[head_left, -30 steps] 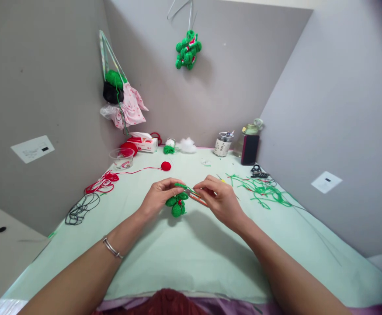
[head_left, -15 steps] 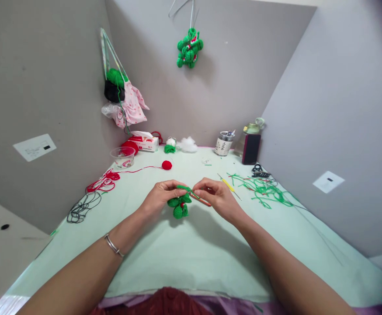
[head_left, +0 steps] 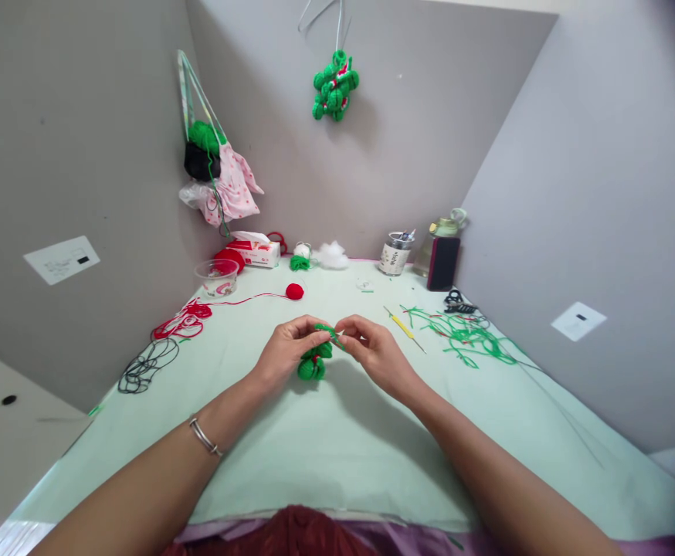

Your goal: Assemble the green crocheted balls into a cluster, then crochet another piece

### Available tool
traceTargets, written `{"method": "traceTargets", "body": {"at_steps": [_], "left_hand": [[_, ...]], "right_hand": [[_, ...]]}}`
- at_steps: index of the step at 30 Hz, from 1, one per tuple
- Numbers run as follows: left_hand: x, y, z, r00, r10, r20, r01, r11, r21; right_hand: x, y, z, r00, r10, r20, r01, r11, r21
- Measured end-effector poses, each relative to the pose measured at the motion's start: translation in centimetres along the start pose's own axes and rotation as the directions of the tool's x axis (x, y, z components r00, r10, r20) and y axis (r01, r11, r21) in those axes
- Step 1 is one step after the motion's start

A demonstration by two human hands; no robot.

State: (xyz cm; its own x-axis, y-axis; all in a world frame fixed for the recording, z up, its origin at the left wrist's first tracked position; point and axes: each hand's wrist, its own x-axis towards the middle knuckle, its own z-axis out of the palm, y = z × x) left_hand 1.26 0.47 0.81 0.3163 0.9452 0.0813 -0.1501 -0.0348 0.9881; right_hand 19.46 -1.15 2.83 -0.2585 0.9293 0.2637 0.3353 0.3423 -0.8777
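My left hand [head_left: 291, 351] is closed, pinching the upper edge of a small green crocheted piece [head_left: 307, 369] between thumb and fingers. Rounded green lobes with a touch of red hang below the fingertips, just above the table. My right hand [head_left: 372, 351] is closed too, its thumb and fingertips meeting at the right end of the green stitches beside my left fingertips. A small pale tip shows between them, but what the right hand holds is mostly hidden. To the right of it lies a yellow-handled crochet hook [head_left: 402, 327].
Green yarn scraps [head_left: 468, 336] lie at right near a black claw clip [head_left: 459, 303]. Red yarn [head_left: 181, 318] and black cord [head_left: 147, 367] lie at left. Behind stand a plastic tub [head_left: 217, 278], tissue pack [head_left: 256, 251], tin [head_left: 394, 255] and phone [head_left: 443, 264].
The orange-handled tool seen under my right hand is no longer visible. My right hand has shifted slightly left, closer to my left hand, and the green piece has turned a little.
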Motion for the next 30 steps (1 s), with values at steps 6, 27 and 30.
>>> {"method": "traceTargets", "body": {"at_steps": [6, 27, 30], "left_hand": [[0.1, -0.2, 0.2, 0.997, -0.056, 0.049, 0.052, 0.996, 0.076], [-0.5, -0.2, 0.5, 0.935, -0.195, 0.295, 0.189, 0.981, 0.05], [-0.5, -0.8, 0.9, 0.935, -0.212, 0.285, 0.202, 0.977, 0.065]], "right_hand": [[-0.5, 0.0, -0.2, 0.993, 0.05, 0.104, -0.044, 0.997, -0.061], [0.7, 0.3, 0.5, 0.967, 0.228, 0.117, -0.257, 0.866, 0.429], [1.4, 1.3, 0.5, 0.971, 0.229, 0.072, -0.234, 0.84, 0.489]]}}
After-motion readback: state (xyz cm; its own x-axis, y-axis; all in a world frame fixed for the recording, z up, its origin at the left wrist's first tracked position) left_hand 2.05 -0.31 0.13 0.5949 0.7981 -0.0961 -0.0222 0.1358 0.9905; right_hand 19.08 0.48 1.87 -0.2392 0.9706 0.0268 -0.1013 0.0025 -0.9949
